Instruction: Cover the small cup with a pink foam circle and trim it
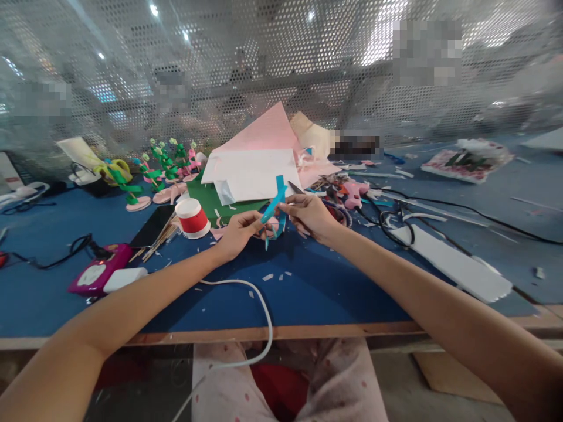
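A glossy blue strip (pixel 273 206) is stretched and curled between my hands above the table. My left hand (pixel 241 231) pinches its lower left end between thumb and fingers. My right hand (pixel 310 215) is closed, with its fingertips on the strip's right side. Part of the strip loops down below the fingers. A dark pointed blade (pixel 295 188) sticks out just above my right hand; its other end is hidden, so I cannot tell whether the hand holds it. Left of my left hand stands a white paper cup with a red band (pixel 193 220), slightly tilted.
White sheets (pixel 255 170) and pink paper (pixel 259 132) lie behind my hands. Paper flowers on round bases (pixel 138 203) stand at left, near a purple power socket (pixel 100 269). A pink glue gun (pixel 354 192) lies among scraps at right. A white cable (pixel 264 305) crosses the front edge.
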Demonstrator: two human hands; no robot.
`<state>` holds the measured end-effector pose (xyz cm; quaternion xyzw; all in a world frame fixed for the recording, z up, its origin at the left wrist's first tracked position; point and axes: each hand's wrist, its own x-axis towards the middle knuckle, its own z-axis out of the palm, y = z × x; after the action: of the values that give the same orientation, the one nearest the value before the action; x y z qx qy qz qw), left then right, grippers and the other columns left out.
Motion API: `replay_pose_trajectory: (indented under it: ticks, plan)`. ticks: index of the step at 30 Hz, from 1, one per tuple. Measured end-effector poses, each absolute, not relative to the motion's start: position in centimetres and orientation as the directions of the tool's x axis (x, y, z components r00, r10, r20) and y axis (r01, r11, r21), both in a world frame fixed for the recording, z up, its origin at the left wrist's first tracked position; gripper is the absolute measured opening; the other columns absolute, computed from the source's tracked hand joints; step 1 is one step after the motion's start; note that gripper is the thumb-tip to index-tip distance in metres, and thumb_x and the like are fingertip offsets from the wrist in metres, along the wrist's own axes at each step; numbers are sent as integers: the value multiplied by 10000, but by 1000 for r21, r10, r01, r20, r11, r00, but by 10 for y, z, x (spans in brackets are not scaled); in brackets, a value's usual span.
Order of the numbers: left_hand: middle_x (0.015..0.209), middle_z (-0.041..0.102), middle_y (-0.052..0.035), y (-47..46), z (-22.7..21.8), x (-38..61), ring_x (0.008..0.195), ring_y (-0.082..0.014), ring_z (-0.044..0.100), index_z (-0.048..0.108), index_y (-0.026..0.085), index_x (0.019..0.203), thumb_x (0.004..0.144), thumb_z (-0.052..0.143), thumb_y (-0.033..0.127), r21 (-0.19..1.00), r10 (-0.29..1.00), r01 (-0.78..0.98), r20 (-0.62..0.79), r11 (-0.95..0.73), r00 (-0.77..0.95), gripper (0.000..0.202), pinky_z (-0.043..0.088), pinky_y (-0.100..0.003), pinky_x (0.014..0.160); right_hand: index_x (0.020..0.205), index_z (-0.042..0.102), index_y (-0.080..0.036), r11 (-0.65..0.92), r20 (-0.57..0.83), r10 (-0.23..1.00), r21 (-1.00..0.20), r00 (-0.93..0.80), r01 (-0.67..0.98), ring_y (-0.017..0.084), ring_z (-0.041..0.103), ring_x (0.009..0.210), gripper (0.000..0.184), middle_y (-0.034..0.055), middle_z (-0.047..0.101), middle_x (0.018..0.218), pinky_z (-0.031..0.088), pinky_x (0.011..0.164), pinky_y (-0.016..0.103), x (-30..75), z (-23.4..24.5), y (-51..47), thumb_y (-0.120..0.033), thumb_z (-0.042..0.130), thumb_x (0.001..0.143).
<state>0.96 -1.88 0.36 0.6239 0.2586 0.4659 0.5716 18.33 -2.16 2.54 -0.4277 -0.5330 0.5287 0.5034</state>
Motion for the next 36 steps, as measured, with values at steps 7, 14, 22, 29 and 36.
replay_pose_trajectory:
  ticks: [7, 14, 22, 29, 36]
  plan:
    - [478, 561, 20, -19, 6, 10, 507, -93, 537, 633, 150, 557, 585, 739, 505, 968, 883, -53, 247, -247, 399, 372, 443, -222, 541, 571, 641, -141, 220, 206, 968, -972, -146, 87, 79, 448, 269, 266, -50, 504, 350, 386, 284, 198, 181, 19, -21, -356, 789, 522]
    - [470, 537, 30, -15, 6, 9, 472, -74, 480, 588, 151, 503, 606, 720, 454, 954, 930, 66, 267, -292, 255, 346, 370, -211, 495, 723, 691, -136, 213, 197, 900, -977, -390, -3, 133, 604, 440, 306, -10, 626, 518, 497, 380, 229, 178, 27, -28, -366, 781, 541]
    - [490, 570, 20, -16, 6, 8, 472, -81, 492, 601, 151, 544, 659, 687, 428, 919, 915, 192, 282, -344, 289, 312, 372, -217, 493, 554, 596, -140, 129, 130, 943, -991, -308, -23, 140, 600, 424, 464, 27, 601, 453, 487, 369, 221, 179, 24, -25, -588, 715, 571]
    - [618, 628, 11, -15, 2, 8, 547, -103, 557, 637, 165, 707, 638, 707, 362, 918, 915, 142, 335, -371, 225, 220, 444, -229, 548, 524, 622, -154, 130, 106, 961, -988, -256, 82, 128, 573, 382, 408, 21, 598, 427, 500, 390, 236, 176, 22, -23, -543, 700, 619]
    - [635, 591, 9, -13, 0, 7, 562, -87, 514, 610, 153, 704, 599, 744, 363, 935, 921, 74, 325, -347, 217, 270, 416, -219, 538, 556, 646, -152, 150, 111, 946, -983, -305, 108, 119, 547, 330, 392, -2, 570, 383, 466, 354, 215, 178, 19, -22, -536, 717, 586]
